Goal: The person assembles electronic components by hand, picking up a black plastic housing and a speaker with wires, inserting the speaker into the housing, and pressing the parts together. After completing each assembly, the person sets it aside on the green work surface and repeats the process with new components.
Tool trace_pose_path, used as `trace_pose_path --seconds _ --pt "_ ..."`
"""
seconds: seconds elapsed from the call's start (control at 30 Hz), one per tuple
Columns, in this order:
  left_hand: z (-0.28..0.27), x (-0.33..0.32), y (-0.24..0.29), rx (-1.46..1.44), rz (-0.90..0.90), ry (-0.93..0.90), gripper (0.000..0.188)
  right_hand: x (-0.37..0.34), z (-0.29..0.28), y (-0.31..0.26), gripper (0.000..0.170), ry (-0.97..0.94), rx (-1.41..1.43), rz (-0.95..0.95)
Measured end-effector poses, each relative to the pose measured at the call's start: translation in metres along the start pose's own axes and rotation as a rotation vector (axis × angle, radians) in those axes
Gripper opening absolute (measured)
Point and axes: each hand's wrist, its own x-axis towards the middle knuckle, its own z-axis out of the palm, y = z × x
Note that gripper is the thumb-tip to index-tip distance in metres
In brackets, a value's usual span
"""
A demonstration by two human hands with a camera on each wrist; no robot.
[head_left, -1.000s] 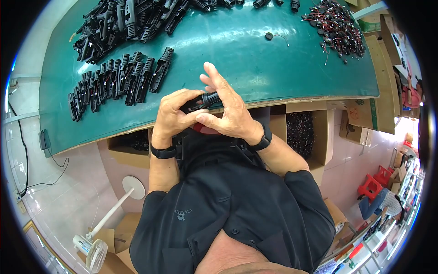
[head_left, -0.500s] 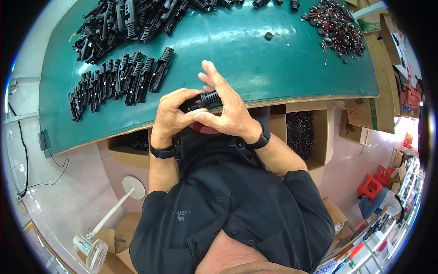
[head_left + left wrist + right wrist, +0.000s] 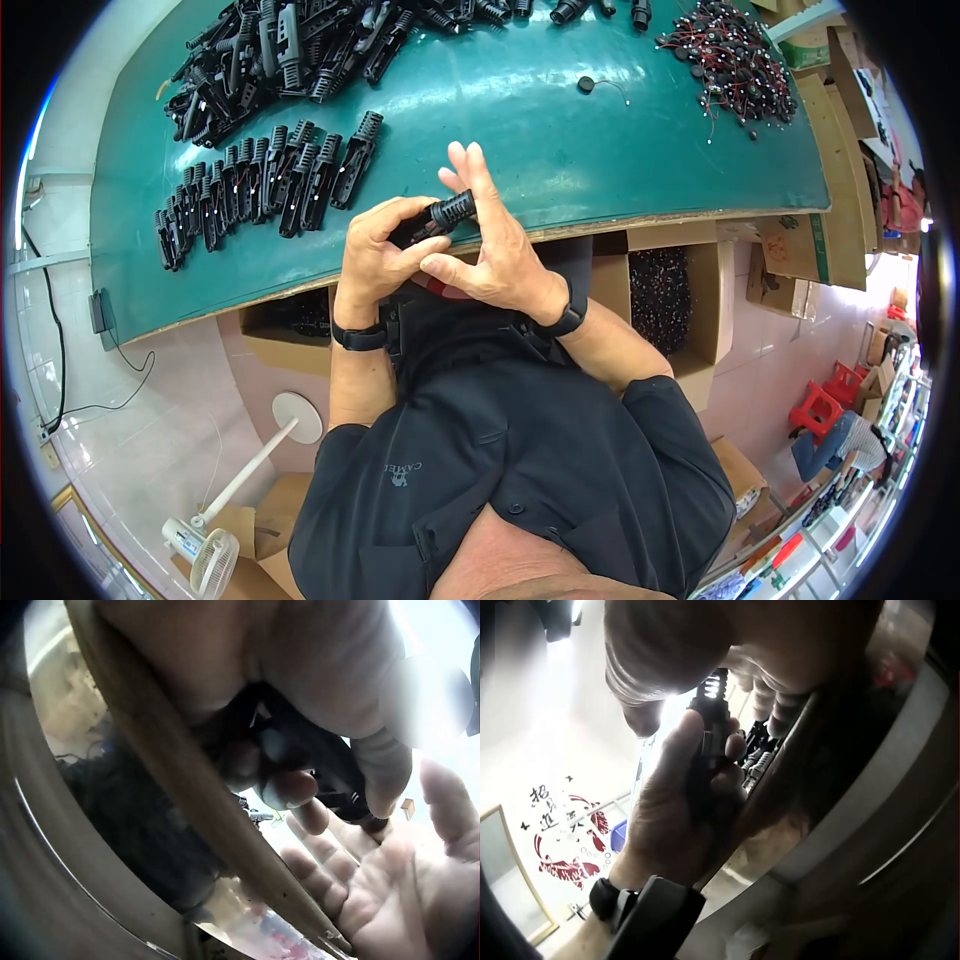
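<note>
My left hand point(image 3: 375, 245) grips a black plastic housing point(image 3: 455, 207) by its body, close to the table's front edge. In the right wrist view the thumb and fingers of that hand wrap the housing point(image 3: 713, 712), its ribbed neck pointing away from them. My right hand point(image 3: 508, 255) has its palm against the end of the ribbed neck, with the fingers extended upward and the thumb stretched toward the left hand. Seen from the left wrist, the right palm point(image 3: 390, 889) faces the housing's tip. Much of the housing's body is hidden inside the left hand.
On the green table point(image 3: 600, 170) a row of similar housings point(image 3: 250, 180) lies at left, below a large heap of black parts point(image 3: 290, 50). A pile of wired round black components point(image 3: 730, 65) sits at the far right, and one lone component point(image 3: 586, 86) lies apart. Open cartons point(image 3: 710, 300) stand under the table edge.
My right hand has shifted slightly, its fingers now more upright. The ribbed neck tilts a little more upward, while the left hand keeps its grip. The head view has moved slightly.
</note>
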Motion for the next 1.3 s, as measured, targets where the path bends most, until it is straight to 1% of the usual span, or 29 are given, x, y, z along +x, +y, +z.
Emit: trace_pose_path --seconds 0.17,0.27,0.3,0.4,0.53,0.63,0.7,0.73,0.77,0.8,0.87,0.97,1.07,1.1,1.2,1.23,1.3 --pt "-0.001 -0.002 0.0 -0.024 -0.014 -0.014 0.041 0.011 -0.015 0.0 0.123 -0.032 -0.081 -0.041" --pt "0.0 -0.003 -0.003 -0.019 -0.02 -0.033 0.041 0.018 -0.018 -0.005 0.121 0.015 -0.109 -0.124" --pt "-0.002 -0.003 -0.005 -0.003 -0.01 -0.05 0.041 0.017 -0.016 -0.004 0.121 0.016 -0.107 -0.122" --pt "-0.001 -0.001 -0.004 0.003 -0.004 -0.078 0.042 0.011 -0.009 -0.003 0.118 -0.114 -0.015 0.043" --pt "-0.004 -0.002 -0.005 -0.005 -0.023 -0.076 0.041 0.014 -0.013 -0.003 0.115 -0.075 -0.076 -0.041" --pt "-0.002 -0.005 -0.007 -0.009 -0.012 -0.102 0.041 0.017 -0.019 -0.005 0.115 -0.1 0.007 0.002" --pt "-0.001 -0.009 -0.007 -0.1 -0.076 -0.049 0.041 0.019 -0.02 -0.006 0.115 -0.108 0.049 0.014" --pt "-0.001 -0.007 -0.007 -0.147 -0.104 -0.018 0.04 0.02 -0.022 -0.005 0.115 -0.052 0.069 0.024" --pt "-0.002 -0.006 -0.008 -0.147 -0.099 -0.012 0.04 0.02 -0.024 -0.004 0.115 -0.003 0.089 0.035" --pt "-0.003 -0.007 -0.009 -0.183 -0.141 -0.02 0.04 0.019 -0.024 -0.004 0.116 0.048 0.113 0.053" --pt "-0.005 -0.01 -0.01 -0.254 -0.228 -0.045 0.041 0.015 -0.022 -0.005 0.116 0.025 0.1 0.04" --pt "-0.004 -0.009 -0.011 -0.203 -0.198 -0.075 0.04 0.015 -0.021 -0.007 0.116 -0.021 0.061 -0.002" --pt "-0.005 -0.007 -0.011 -0.157 -0.162 -0.095 0.04 0.019 -0.015 -0.006 0.116 -0.109 -0.064 -0.114" --pt "-0.005 -0.006 -0.011 -0.141 -0.143 -0.11 0.039 0.018 -0.015 -0.006 0.116 -0.109 -0.062 -0.115" --pt "-0.003 -0.003 -0.006 -0.097 -0.111 -0.112 0.039 0.014 -0.015 -0.003 0.116 -0.144 0.095 0.029" --pt "-0.002 -0.003 -0.004 -0.07 -0.1 -0.101 0.039 0.013 -0.014 -0.002 0.116 -0.151 0.097 0.026" --pt "-0.004 -0.004 -0.004 -0.043 -0.085 -0.088 0.039 0.013 -0.016 -0.001 0.116 -0.064 0.171 0.035"
